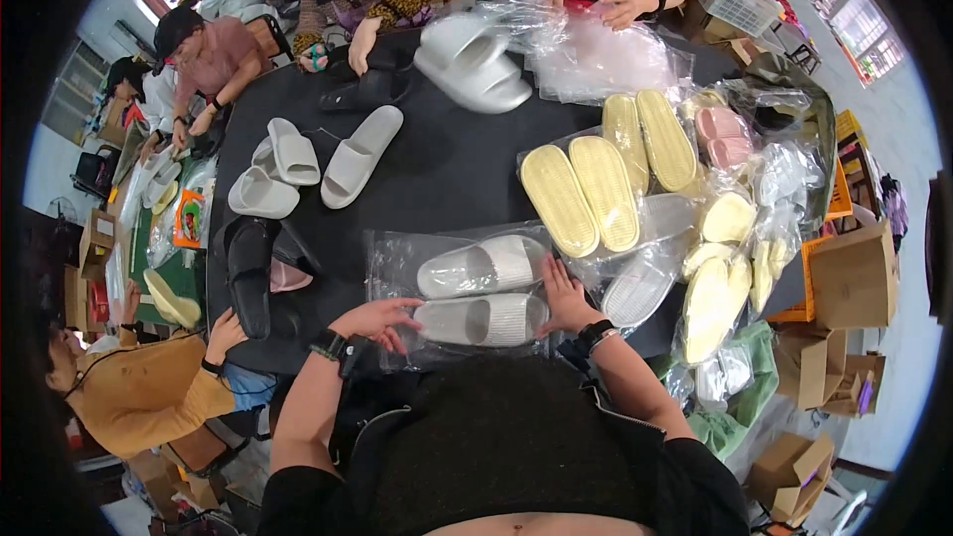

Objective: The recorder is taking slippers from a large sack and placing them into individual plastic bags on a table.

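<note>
Close in front of me on the dark table lies a clear plastic bag with a pair of grey slide sandals inside, side by side, toes pointing right. My left hand rests at the heel end of the nearer sandal, fingers spread on the bag. At the toe end, my right hand lies against the bag with its fingers stretched out. Both palms are turned down, and neither hand is closed round anything.
Bagged yellow slippers and other bagged pairs crowd the table's right. Loose grey slides and black slides lie left. Co-workers sit along the far and left sides; one handles clear bags. Cardboard boxes stand on the right.
</note>
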The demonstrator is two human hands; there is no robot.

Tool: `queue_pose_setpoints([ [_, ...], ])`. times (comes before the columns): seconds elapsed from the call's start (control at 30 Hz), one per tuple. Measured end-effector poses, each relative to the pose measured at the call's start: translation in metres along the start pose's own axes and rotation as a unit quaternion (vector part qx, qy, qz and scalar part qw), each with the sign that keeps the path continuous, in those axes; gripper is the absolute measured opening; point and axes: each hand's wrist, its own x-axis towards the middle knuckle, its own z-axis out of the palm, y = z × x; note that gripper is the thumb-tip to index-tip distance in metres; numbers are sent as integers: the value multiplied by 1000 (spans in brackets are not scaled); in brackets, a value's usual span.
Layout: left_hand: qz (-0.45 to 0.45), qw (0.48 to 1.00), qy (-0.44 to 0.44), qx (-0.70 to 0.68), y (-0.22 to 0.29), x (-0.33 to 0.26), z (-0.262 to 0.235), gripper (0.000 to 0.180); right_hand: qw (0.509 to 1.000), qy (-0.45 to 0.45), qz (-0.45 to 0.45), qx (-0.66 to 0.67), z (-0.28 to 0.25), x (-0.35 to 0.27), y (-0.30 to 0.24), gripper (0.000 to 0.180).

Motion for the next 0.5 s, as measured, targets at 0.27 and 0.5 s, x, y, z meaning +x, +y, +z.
queue_pose_setpoints([
  [0.27,285,794,147,516,30,58,-10,54,1000,1,-4,-7,-6,1,-3,157],
  [0.5,354,657,102,657,64,130,19,66,998,16,3,-59,4,3,-2,157],
])
